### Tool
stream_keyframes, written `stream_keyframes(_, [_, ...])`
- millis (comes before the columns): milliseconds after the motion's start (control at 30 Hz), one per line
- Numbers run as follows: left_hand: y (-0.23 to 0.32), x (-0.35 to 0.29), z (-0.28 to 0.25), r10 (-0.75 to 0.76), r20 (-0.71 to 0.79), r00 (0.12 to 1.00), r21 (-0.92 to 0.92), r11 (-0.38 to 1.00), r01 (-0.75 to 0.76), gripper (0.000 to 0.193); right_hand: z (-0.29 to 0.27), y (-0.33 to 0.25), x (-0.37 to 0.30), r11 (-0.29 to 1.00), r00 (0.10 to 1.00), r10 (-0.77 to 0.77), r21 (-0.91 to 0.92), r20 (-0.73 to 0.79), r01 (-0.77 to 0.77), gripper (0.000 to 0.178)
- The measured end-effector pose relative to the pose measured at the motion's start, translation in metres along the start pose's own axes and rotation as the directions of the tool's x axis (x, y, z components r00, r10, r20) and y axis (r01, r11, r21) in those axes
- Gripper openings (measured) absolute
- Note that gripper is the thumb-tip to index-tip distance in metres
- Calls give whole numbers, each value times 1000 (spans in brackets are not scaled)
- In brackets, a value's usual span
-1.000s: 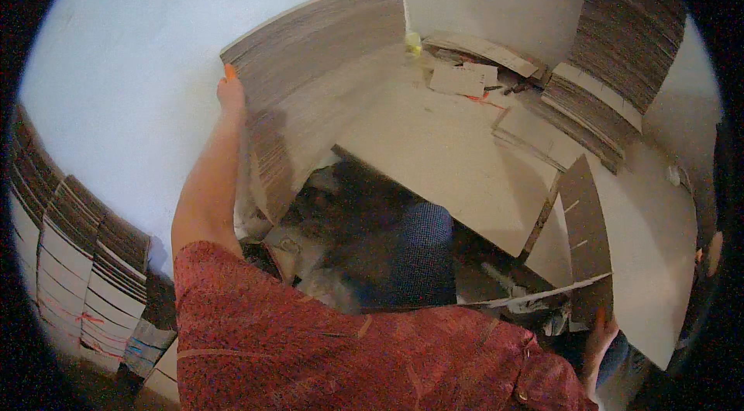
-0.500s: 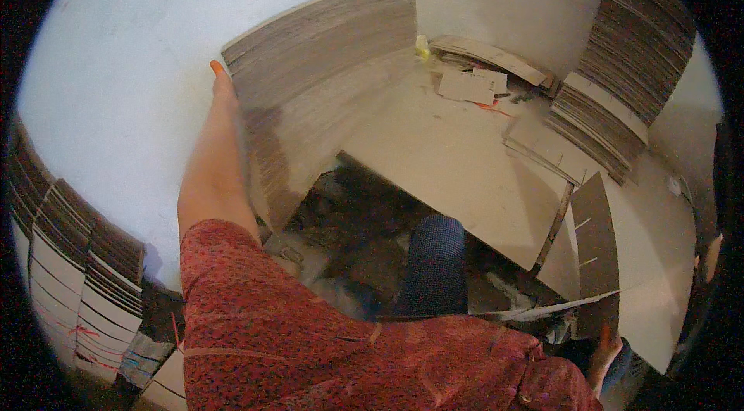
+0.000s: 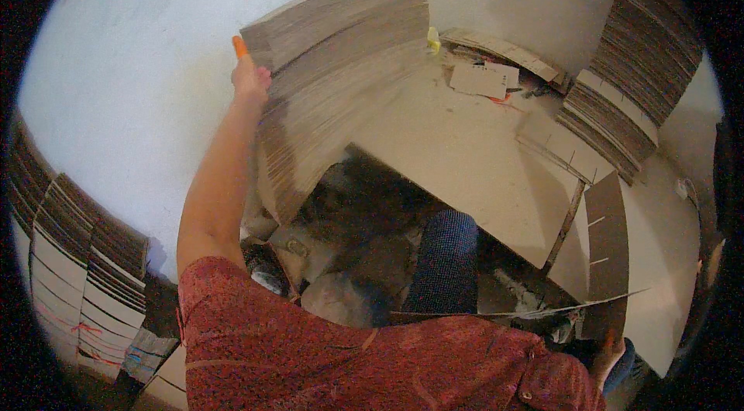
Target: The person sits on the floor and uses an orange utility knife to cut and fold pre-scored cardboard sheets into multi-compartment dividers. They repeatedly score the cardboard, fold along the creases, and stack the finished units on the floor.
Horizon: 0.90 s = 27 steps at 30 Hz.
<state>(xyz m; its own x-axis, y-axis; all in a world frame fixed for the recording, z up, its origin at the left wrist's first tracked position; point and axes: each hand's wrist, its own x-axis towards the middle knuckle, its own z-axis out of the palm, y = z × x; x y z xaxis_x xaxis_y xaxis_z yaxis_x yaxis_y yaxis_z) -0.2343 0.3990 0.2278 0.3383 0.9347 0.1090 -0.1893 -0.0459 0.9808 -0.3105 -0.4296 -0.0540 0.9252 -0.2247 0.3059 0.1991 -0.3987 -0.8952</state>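
My left hand reaches up to the left edge of a tall stack of cardboard sheets against the white wall. An orange cover sits on its thumb, which points upward, apart from the bent fingers pressed by the stack's edge. At the lower right, my right hand is closed on the bottom end of a slotted brown cardboard sheet, held upright beside my body. Its fingers are partly hidden. A thin pale edge of cardboard runs across in front of my waist.
Cardboard covers the low platform, which has a dark front edge. Behind it lie loose cardboard pieces. More cardboard stacks stand at right and tied at left. My knee rises beside the platform.
My left hand has shifted right and come further into sight, its bent fingers now showing. The stack's sheets look more fanned. My right hand keeps its hold; the whole view shifted slightly.
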Motion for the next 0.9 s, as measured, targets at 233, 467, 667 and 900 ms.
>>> stream_keyframes(233, [19,6,33,-160,217,963,-72,981,180,88,-9,31,-3,999,1000,22,-49,7,-21,25])
stream_keyframes(467, [35,1,31,-197,276,941,-21,977,211,79,-6,49,-13,1000,999,19,8,28,-20,24])
stream_keyframes(667, [28,-1,31,-274,175,946,-98,951,294,82,2,51,-21,992,997,81,97,9,-81,27])
stream_keyframes(900, [20,7,8,-225,145,964,-115,963,242,99,2,40,-18,994,995,74,71,65,-78,25])
